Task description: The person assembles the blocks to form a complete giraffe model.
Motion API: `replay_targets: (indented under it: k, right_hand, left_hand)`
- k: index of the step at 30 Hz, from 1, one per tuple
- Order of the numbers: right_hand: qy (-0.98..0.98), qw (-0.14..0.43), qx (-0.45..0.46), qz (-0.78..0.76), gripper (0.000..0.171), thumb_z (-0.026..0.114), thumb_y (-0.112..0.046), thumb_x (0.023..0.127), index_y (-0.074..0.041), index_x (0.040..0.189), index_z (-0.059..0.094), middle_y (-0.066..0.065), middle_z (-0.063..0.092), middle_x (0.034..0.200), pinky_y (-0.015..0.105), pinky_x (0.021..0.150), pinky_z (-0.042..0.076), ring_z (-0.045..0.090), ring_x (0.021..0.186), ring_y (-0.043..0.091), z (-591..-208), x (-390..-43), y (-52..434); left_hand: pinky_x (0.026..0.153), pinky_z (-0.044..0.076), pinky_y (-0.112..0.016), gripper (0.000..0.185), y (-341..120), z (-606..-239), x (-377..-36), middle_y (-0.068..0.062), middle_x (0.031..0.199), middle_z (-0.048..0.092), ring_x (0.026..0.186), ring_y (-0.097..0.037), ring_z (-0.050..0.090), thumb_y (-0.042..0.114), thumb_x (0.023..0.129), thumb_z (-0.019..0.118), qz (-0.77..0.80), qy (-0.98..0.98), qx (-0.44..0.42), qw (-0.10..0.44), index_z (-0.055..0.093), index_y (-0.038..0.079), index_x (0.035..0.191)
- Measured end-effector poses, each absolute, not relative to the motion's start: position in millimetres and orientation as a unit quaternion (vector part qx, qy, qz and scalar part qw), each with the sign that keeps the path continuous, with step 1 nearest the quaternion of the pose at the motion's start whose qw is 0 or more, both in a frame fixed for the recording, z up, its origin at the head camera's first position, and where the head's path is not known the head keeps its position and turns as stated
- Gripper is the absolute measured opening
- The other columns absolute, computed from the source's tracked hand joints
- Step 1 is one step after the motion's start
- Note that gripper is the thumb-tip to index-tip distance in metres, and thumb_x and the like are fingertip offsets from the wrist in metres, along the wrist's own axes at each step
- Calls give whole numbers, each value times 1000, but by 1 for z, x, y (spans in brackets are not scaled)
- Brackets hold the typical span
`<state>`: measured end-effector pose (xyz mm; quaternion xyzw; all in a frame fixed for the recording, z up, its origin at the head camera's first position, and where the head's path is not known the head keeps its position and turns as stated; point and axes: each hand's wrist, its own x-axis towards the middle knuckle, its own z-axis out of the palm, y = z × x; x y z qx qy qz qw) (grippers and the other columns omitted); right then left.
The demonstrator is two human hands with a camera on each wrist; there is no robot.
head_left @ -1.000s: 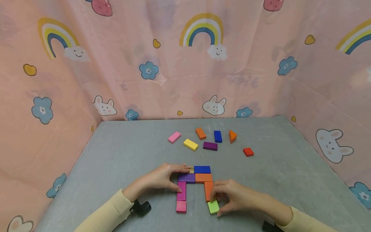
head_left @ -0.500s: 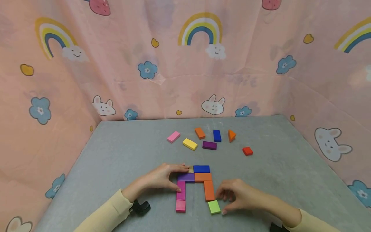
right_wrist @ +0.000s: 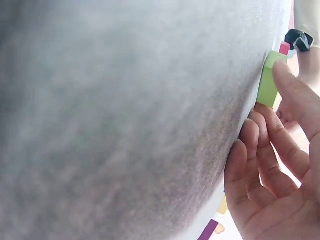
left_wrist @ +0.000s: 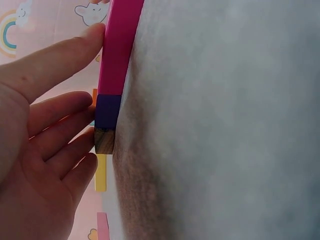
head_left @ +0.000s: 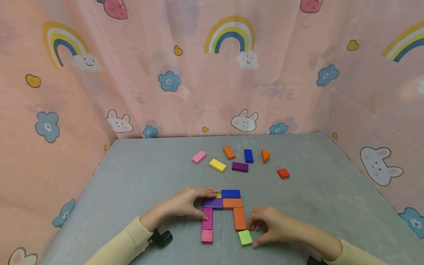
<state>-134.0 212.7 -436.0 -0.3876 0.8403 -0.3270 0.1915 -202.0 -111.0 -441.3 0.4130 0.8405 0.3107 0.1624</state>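
Note:
A flat arch of blocks lies near the table's front: a small wooden block [head_left: 219, 193] and a blue one [head_left: 230, 193] on top, purple [head_left: 213, 203] and orange [head_left: 232, 203] below, then a magenta leg [head_left: 207, 218] ending in a pink square [head_left: 207, 236], and an orange leg [head_left: 239, 219] ending in a green block [head_left: 245, 237]. My left hand [head_left: 208, 204] rests its straight fingers on the wooden block [left_wrist: 104, 141] and purple block [left_wrist: 107, 111], with the thumb against the magenta leg [left_wrist: 117, 50]. My right hand [head_left: 253, 235] touches the green block [right_wrist: 269, 80] from the right with thumb and fingertips.
Loose blocks lie farther back: pink [head_left: 198, 157], yellow [head_left: 217, 165], orange [head_left: 229, 152], blue [head_left: 248, 156], purple [head_left: 240, 167], an orange triangle [head_left: 265, 155] and a red square [head_left: 283, 173]. Pink patterned cloth walls [head_left: 212, 92] enclose the grey table [head_left: 139, 176].
My right hand came off the green block and the orange leg, drew slightly right, and now touches the green block's right side. The left hand has stayed put.

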Motion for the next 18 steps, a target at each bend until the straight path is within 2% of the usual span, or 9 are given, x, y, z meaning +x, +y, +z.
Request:
replay_targets:
  k: [18]
  right_hand:
    - [845,190,-376,-328,29,74,-45,78,-24,95,64,-12,59,85,18,64,51,55,75,-1,-436,-131,210]
  left_hand:
    - [111,34,-41,66,-111,-442,-201,9,144,47,139,-12,35,29,76,80,317,840,410,163,54,19,136]
